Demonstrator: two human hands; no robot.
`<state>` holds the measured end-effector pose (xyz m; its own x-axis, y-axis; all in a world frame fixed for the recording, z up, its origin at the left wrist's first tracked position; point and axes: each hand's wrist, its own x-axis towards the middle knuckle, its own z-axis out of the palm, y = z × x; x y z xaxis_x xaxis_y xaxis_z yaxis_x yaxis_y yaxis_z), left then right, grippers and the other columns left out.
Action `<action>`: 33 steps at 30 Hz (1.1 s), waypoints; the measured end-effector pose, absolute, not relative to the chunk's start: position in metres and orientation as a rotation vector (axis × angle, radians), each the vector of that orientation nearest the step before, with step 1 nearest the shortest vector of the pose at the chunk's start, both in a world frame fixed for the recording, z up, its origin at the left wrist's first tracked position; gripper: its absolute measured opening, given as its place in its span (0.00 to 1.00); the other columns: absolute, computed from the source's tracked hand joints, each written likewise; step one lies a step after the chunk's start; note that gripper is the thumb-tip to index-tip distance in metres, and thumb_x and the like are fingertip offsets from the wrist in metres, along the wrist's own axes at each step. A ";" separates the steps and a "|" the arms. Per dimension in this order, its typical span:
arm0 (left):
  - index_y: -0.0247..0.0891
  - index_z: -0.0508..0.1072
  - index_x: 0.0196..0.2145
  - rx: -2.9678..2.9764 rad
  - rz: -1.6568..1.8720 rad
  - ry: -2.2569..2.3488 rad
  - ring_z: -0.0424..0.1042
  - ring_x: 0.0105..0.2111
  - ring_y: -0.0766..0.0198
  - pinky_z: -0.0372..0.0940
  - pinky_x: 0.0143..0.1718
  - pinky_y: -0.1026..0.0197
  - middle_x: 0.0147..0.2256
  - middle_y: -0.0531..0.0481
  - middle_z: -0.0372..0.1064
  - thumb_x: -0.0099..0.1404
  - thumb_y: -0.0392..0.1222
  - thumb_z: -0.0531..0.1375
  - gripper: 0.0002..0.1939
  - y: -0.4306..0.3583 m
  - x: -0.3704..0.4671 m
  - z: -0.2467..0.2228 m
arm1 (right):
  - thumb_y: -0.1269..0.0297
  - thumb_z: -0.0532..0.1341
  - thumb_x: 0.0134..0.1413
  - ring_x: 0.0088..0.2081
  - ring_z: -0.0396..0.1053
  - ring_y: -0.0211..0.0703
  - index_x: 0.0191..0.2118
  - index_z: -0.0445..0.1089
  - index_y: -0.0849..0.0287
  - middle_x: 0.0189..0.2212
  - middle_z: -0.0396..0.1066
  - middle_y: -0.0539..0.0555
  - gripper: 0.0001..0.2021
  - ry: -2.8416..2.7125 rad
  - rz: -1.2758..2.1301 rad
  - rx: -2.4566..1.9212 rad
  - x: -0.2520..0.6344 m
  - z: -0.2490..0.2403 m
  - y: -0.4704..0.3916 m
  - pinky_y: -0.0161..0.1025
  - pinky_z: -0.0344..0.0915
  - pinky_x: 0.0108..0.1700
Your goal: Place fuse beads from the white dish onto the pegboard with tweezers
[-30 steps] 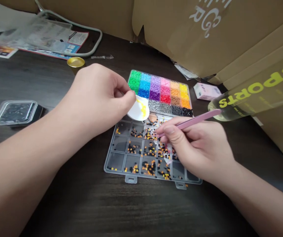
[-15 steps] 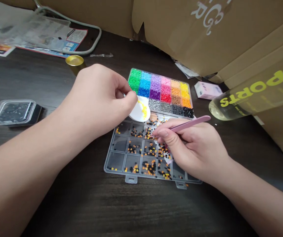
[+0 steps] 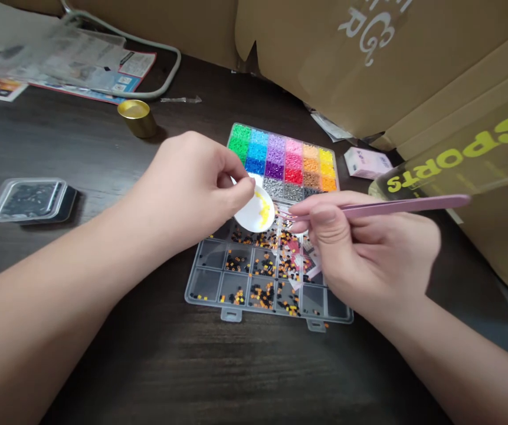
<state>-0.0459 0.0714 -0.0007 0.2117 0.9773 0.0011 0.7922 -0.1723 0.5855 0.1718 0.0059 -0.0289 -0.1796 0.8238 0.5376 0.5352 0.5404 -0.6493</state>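
My left hand (image 3: 200,189) pinches the edge of a small white dish (image 3: 247,215) with yellow beads (image 3: 265,211) on it. Pink tweezers (image 3: 404,205) are gripped in my right hand (image 3: 369,248), their tips just right of the dish; whether a bead is between them I cannot tell. Below both hands lies an opened compartment box. Its far half holds colour-sorted beads (image 3: 275,153), from green to yellow and black. Across the lid (image 3: 207,283), the near half, black, orange and yellow beads (image 3: 262,294) are scattered in several compartments.
A gold cup (image 3: 141,123) and a clear-lidded tub of black pieces (image 3: 32,200) stand left. A pink box (image 3: 367,163) and a bottle lettered SPORTS (image 3: 457,159) are at right. Cardboard (image 3: 307,65) walls the back; papers (image 3: 130,74) lie far left.
The tweezers have tilted flatter, and my right hand has shifted right and slightly up, bringing the tips beside the dish. My left hand has moved slightly right and down with the dish.
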 end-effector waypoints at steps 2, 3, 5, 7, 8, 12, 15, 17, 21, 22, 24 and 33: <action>0.42 0.83 0.26 2.007 0.540 1.610 0.61 0.23 0.64 0.59 0.35 0.55 0.18 0.55 0.64 0.66 0.44 0.63 0.13 0.071 -0.045 -0.001 | 0.63 0.68 0.79 0.31 0.85 0.42 0.37 0.85 0.53 0.36 0.89 0.54 0.14 -1.863 0.355 -1.166 0.173 -0.030 0.005 0.39 0.82 0.33; 0.42 0.83 0.26 2.001 0.542 1.602 0.61 0.23 0.64 0.58 0.35 0.55 0.19 0.55 0.66 0.67 0.45 0.63 0.13 0.070 -0.044 -0.001 | 0.59 0.68 0.80 0.29 0.83 0.42 0.37 0.86 0.52 0.35 0.89 0.54 0.15 -1.854 0.349 -1.197 0.175 -0.031 0.004 0.39 0.80 0.30; 0.42 0.82 0.25 1.987 0.544 1.614 0.61 0.24 0.64 0.58 0.33 0.55 0.19 0.54 0.67 0.67 0.47 0.62 0.15 0.070 -0.044 0.000 | 0.55 0.67 0.80 0.26 0.80 0.43 0.37 0.87 0.51 0.34 0.88 0.55 0.16 -1.815 0.356 -1.238 0.178 -0.034 0.002 0.40 0.78 0.28; 0.41 0.83 0.26 1.979 0.535 1.662 0.61 0.25 0.64 0.58 0.34 0.55 0.19 0.54 0.66 0.67 0.46 0.63 0.14 0.071 -0.045 0.002 | 0.54 0.67 0.80 0.27 0.80 0.42 0.36 0.87 0.51 0.35 0.88 0.56 0.17 -1.815 0.397 -1.244 0.180 -0.035 0.001 0.39 0.77 0.27; 0.40 0.83 0.27 1.980 0.527 1.694 0.61 0.25 0.64 0.58 0.36 0.54 0.20 0.54 0.66 0.68 0.45 0.63 0.14 0.071 -0.046 0.004 | 0.55 0.67 0.80 0.27 0.80 0.42 0.35 0.86 0.53 0.35 0.88 0.56 0.17 -1.833 0.431 -1.251 0.180 -0.036 0.001 0.39 0.76 0.27; 0.36 0.85 0.32 1.966 0.478 1.810 0.60 0.27 0.64 0.57 0.39 0.53 0.21 0.52 0.65 0.72 0.44 0.63 0.15 0.071 -0.047 0.007 | 0.60 0.68 0.78 0.24 0.77 0.37 0.31 0.83 0.58 0.33 0.87 0.55 0.19 -1.896 0.567 -1.288 0.178 -0.036 0.004 0.36 0.73 0.25; 0.35 0.85 0.32 1.948 0.460 1.822 0.59 0.28 0.64 0.56 0.39 0.53 0.21 0.53 0.63 0.73 0.45 0.63 0.16 0.071 -0.046 0.007 | 0.60 0.67 0.79 0.24 0.77 0.37 0.31 0.82 0.59 0.31 0.86 0.55 0.19 -1.896 0.588 -1.288 0.178 -0.035 0.007 0.36 0.72 0.26; 0.36 0.85 0.31 1.949 0.457 1.829 0.59 0.27 0.64 0.57 0.39 0.53 0.20 0.53 0.62 0.72 0.44 0.64 0.14 0.071 -0.045 0.006 | 0.61 0.66 0.79 0.25 0.77 0.38 0.31 0.82 0.59 0.32 0.86 0.55 0.20 -1.927 0.589 -1.310 0.179 -0.035 0.008 0.35 0.72 0.26; 0.39 0.83 0.27 1.981 0.482 1.804 0.60 0.26 0.63 0.57 0.38 0.53 0.18 0.54 0.61 0.70 0.43 0.64 0.14 0.070 -0.044 0.004 | 0.61 0.66 0.77 0.26 0.79 0.39 0.28 0.80 0.59 0.32 0.87 0.56 0.21 -1.999 0.554 -1.346 0.183 -0.036 0.010 0.35 0.70 0.25; 0.39 0.83 0.27 1.988 0.501 1.790 0.62 0.26 0.63 0.57 0.38 0.53 0.19 0.54 0.62 0.69 0.42 0.64 0.13 0.070 -0.044 0.004 | 0.62 0.66 0.77 0.26 0.79 0.39 0.28 0.80 0.59 0.32 0.87 0.56 0.21 -2.012 0.542 -1.345 0.184 -0.036 0.010 0.35 0.70 0.25; 0.40 0.83 0.27 1.991 0.519 1.779 0.66 0.27 0.62 0.58 0.38 0.54 0.19 0.54 0.65 0.68 0.41 0.64 0.12 0.070 -0.046 0.005 | 0.62 0.66 0.77 0.26 0.80 0.40 0.27 0.79 0.58 0.32 0.87 0.57 0.21 -2.038 0.517 -1.348 0.184 -0.036 0.010 0.35 0.69 0.25; 0.41 0.83 0.27 2.031 0.457 1.780 0.62 0.24 0.63 0.59 0.37 0.55 0.18 0.55 0.64 0.67 0.43 0.64 0.12 0.072 -0.044 0.000 | 0.62 0.66 0.79 0.27 0.83 0.41 0.27 0.79 0.56 0.33 0.88 0.55 0.22 -1.984 0.465 -1.300 0.182 -0.034 0.007 0.37 0.74 0.27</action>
